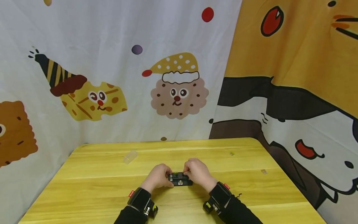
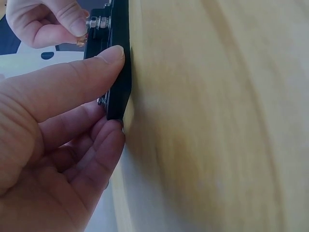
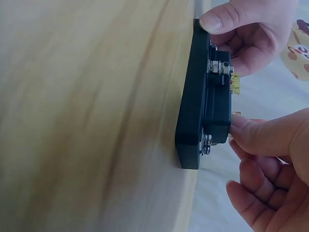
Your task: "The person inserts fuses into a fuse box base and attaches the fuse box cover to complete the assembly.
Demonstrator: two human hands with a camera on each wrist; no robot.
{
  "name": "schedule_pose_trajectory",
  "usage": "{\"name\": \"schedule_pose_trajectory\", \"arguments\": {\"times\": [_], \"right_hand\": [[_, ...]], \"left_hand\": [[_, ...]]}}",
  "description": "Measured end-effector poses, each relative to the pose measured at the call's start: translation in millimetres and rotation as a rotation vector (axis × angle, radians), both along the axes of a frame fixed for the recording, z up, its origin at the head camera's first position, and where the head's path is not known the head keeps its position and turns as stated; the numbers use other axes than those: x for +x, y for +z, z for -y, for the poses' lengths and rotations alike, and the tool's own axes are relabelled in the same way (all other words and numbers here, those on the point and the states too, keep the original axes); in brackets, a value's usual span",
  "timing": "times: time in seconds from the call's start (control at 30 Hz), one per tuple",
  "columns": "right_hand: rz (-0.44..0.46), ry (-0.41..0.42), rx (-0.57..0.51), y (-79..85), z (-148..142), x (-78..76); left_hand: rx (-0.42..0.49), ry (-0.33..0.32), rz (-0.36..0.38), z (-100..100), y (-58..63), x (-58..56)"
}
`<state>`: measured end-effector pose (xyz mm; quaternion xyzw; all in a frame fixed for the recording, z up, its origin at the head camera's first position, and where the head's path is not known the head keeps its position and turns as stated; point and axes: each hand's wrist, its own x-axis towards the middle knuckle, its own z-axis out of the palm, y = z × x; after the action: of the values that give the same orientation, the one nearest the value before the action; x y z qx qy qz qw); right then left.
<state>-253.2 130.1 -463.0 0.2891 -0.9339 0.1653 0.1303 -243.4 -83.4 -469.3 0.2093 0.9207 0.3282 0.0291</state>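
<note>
A black block (image 3: 189,111), long and with a raised middle part, lies on the wooden table. Metal studs with nuts (image 3: 219,67) stand on it. Yellow metal pieces (image 3: 235,83) stick up from the raised part. My left hand (image 1: 158,177) grips one end of the block between thumb and fingers. At the other end, my right hand (image 1: 198,172) pinches a small copper-coloured piece (image 2: 82,41) against the top of the raised part. The fingertips hide most of that piece.
Toward the back left of the table (image 1: 92,183) lies a clear plastic box or cover (image 1: 130,157). Two small brownish pieces lie on the right, one farther back (image 1: 231,153) and one nearer the edge (image 1: 264,171). A printed curtain (image 1: 112,56) hangs behind the table.
</note>
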Motion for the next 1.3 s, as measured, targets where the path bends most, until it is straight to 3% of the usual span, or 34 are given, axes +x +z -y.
{"name": "schedule_pose_trajectory", "arguments": {"times": [0.3,0.6,1.07,1.3], "right_hand": [[0.042,0.046,-0.038,3.6,-6,-4.3],[0.046,0.010,-0.063,7.6,-28,-8.1],[0.117,-0.244,-0.089,6.3,-98,-34.0],[0.140,-0.306,-0.105,10.6,-133,-45.4]], "left_hand": [[0.010,-0.012,-0.009,1,2.5,1.0],[-0.005,0.010,0.006,1,2.5,2.1],[0.014,-0.010,0.002,2,1.6,3.8],[0.013,-0.016,-0.006,3,-0.3,3.3]]}}
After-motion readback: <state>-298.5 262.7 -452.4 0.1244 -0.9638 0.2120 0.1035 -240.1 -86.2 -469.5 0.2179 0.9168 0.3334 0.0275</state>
